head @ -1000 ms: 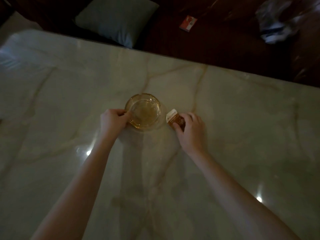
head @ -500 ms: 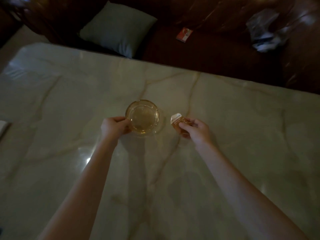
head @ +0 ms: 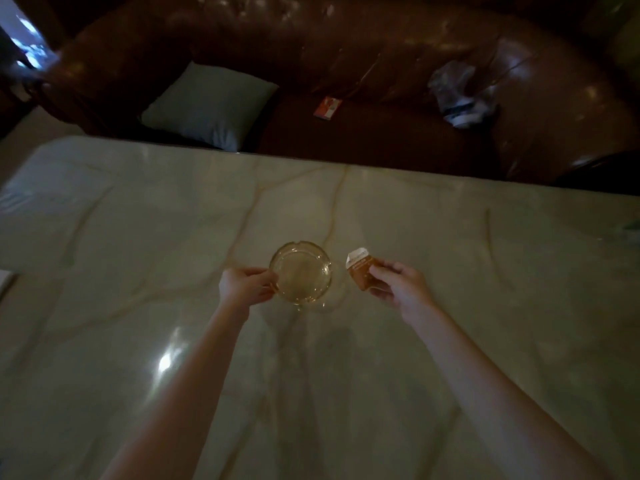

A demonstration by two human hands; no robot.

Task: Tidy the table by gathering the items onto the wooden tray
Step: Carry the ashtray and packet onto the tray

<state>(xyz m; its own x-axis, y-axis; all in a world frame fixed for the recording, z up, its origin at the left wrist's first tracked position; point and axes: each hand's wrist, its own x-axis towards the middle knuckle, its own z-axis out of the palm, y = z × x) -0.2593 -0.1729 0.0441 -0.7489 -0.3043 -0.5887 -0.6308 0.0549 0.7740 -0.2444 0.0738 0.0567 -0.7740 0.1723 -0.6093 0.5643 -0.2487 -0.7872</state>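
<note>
Amber glass ashtray (head: 300, 271) pinched at its near-left rim by left hand (head: 244, 287), fingers curled round the edge; lifted or resting on the marble table (head: 485, 306), cannot tell. Small orange box (head: 360, 271) just beyond right hand (head: 398, 284) fingertips, gripped thumb against fingers, raised off the top. Wooden tray not in view. Progress: two items in hand, none visibly gathered yet; both left to carry and set down. Past the fingers: brown leather sofa (head: 381, 46), grey cushion (head: 211, 102), red packet (head: 327, 107)
</note>
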